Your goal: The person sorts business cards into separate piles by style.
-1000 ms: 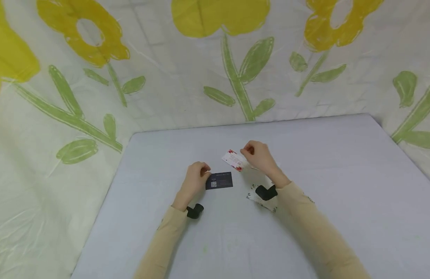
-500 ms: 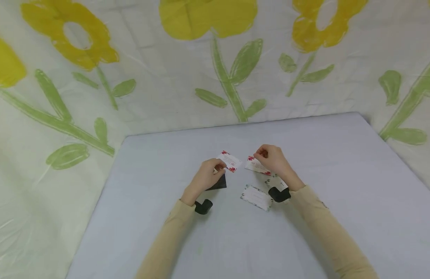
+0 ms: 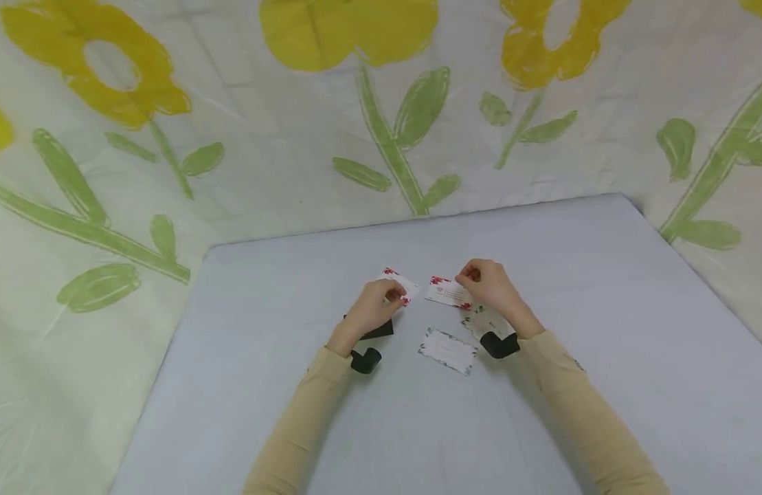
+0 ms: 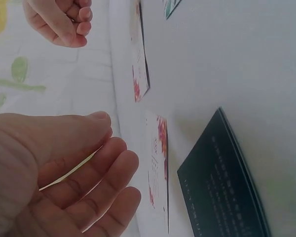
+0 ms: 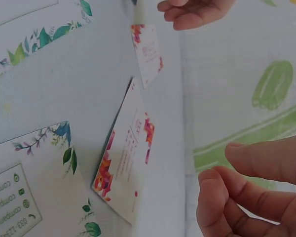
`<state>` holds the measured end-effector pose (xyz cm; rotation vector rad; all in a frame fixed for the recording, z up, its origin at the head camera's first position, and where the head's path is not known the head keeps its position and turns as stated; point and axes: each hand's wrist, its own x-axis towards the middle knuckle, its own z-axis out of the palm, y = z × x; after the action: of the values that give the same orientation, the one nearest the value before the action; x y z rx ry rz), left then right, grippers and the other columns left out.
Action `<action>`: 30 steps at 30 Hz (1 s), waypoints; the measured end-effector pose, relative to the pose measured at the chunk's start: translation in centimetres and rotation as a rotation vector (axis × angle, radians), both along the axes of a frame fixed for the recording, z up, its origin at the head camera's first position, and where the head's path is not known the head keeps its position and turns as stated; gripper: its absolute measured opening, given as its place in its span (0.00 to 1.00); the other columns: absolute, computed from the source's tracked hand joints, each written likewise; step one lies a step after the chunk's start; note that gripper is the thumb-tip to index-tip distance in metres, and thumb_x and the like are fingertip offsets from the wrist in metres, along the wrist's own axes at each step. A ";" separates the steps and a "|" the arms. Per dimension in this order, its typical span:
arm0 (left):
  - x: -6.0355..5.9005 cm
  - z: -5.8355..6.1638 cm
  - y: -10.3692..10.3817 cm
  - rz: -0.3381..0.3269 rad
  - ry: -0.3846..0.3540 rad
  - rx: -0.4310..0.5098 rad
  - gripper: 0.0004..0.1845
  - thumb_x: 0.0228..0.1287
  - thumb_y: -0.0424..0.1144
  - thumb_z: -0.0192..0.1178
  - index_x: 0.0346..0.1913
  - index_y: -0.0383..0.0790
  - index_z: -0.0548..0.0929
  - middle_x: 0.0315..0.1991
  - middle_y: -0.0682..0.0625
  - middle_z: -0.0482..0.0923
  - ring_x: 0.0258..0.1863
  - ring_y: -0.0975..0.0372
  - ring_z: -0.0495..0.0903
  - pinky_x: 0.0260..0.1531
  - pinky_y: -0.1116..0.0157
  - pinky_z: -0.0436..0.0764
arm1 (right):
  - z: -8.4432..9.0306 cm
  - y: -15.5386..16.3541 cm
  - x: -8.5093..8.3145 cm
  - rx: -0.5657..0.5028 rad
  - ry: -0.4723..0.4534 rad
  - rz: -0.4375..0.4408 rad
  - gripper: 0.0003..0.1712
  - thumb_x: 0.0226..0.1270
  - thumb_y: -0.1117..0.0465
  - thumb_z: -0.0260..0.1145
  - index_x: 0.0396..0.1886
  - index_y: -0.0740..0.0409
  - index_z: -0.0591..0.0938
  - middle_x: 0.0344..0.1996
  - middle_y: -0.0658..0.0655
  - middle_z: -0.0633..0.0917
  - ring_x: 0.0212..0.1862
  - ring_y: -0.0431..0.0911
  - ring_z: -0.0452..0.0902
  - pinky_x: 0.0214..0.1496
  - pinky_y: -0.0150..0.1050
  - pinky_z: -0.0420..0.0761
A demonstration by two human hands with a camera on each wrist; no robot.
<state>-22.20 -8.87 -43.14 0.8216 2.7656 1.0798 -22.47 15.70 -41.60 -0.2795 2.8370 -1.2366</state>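
My left hand (image 3: 370, 308) hovers over a stack of black cards (image 4: 222, 182), its fingers loosely bent with nothing between them. Just beyond it lies a white card with red corners (image 3: 410, 287), partly covered by the hand in the head view. A second red-cornered white card (image 5: 123, 158) lies to the right, and my right hand (image 3: 488, 283) is beside its right end. In the right wrist view, the right thumb and curved fingers hold nothing. Two leaf-bordered white cards lie nearer me: one fully visible (image 3: 449, 352), the other (image 3: 479, 322) partly under the right wrist.
A pale table (image 3: 263, 385) bears all the cards. A white curtain with yellow flowers and green stems (image 3: 263, 172) hangs behind it. Each wrist carries a black strap mount, the right one (image 3: 500, 345) hanging over a leaf-bordered card.
The left hand has left the black cards' left edge and moved right over them. My right hand has shifted right, uncovering the second red-cornered card and a leaf-bordered card. The head view has turned slightly.
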 end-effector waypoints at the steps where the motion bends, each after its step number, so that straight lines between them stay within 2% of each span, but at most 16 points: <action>1: 0.0 0.0 0.1 -0.005 -0.003 0.001 0.07 0.61 0.27 0.58 0.41 0.29 0.80 0.36 0.44 0.79 0.36 0.57 0.77 0.39 0.64 0.77 | 0.0 0.1 0.1 0.000 -0.003 0.003 0.10 0.65 0.61 0.60 0.34 0.67 0.79 0.26 0.58 0.79 0.29 0.48 0.70 0.31 0.37 0.71; 4: 0.2 0.1 0.5 -0.027 -0.016 -0.011 0.08 0.61 0.28 0.58 0.42 0.29 0.80 0.37 0.44 0.79 0.37 0.58 0.77 0.40 0.65 0.77 | -0.2 0.2 0.3 -0.004 -0.010 0.023 0.10 0.64 0.62 0.61 0.34 0.67 0.79 0.25 0.58 0.79 0.28 0.47 0.70 0.30 0.37 0.71; 8: 0.6 0.1 1.5 -0.067 -0.076 -0.045 0.09 0.61 0.29 0.59 0.43 0.30 0.79 0.39 0.44 0.79 0.39 0.58 0.76 0.42 0.66 0.76 | -0.6 0.3 1.2 0.010 -0.056 0.067 0.08 0.63 0.63 0.62 0.34 0.66 0.79 0.25 0.56 0.78 0.28 0.46 0.70 0.31 0.36 0.71; 13: 1.1 -0.2 2.7 -0.157 -0.115 -0.131 0.12 0.58 0.31 0.62 0.44 0.32 0.79 0.40 0.46 0.78 0.41 0.59 0.74 0.46 0.66 0.74 | -1.3 0.1 2.9 0.060 -0.126 0.131 0.06 0.60 0.63 0.65 0.32 0.62 0.77 0.26 0.54 0.77 0.30 0.46 0.70 0.34 0.36 0.71; 16: 1.4 -0.4 3.2 -0.224 -0.106 -0.178 0.15 0.55 0.33 0.65 0.46 0.33 0.79 0.42 0.47 0.78 0.43 0.59 0.74 0.48 0.66 0.72 | -1.6 0.0 4.0 0.079 -0.138 0.190 0.10 0.56 0.62 0.69 0.30 0.62 0.76 0.25 0.52 0.76 0.30 0.44 0.70 0.33 0.36 0.71; 19: 1.8 -0.5 3.5 -0.265 -0.113 -0.216 0.19 0.52 0.35 0.68 0.47 0.34 0.78 0.45 0.47 0.77 0.46 0.59 0.73 0.51 0.67 0.71 | -1.6 -0.3 5.3 0.123 -0.144 0.230 0.15 0.50 0.61 0.73 0.30 0.63 0.75 0.24 0.52 0.75 0.29 0.44 0.68 0.33 0.35 0.70; 26: 2.4 -0.3 4.1 -0.293 -0.114 -0.298 0.22 0.49 0.36 0.71 0.46 0.35 0.77 0.44 0.48 0.74 0.44 0.60 0.71 0.51 0.67 0.70 | -1.6 -1.1 7.7 0.308 -0.129 0.253 0.23 0.41 0.58 0.78 0.31 0.61 0.74 0.24 0.52 0.71 0.27 0.44 0.64 0.29 0.35 0.65; 30: 2.4 -0.3 4.3 -0.291 -0.134 -0.301 0.21 0.48 0.36 0.71 0.45 0.36 0.76 0.42 0.49 0.73 0.42 0.61 0.70 0.49 0.68 0.70 | -1.6 -1.2 8.1 0.318 -0.104 0.249 0.23 0.40 0.59 0.78 0.32 0.61 0.74 0.25 0.52 0.71 0.27 0.44 0.63 0.30 0.36 0.65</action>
<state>-19.82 -4.54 -43.45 1.0220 2.5085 0.6250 -14.33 14.53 -43.20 -0.5168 2.7467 -0.7204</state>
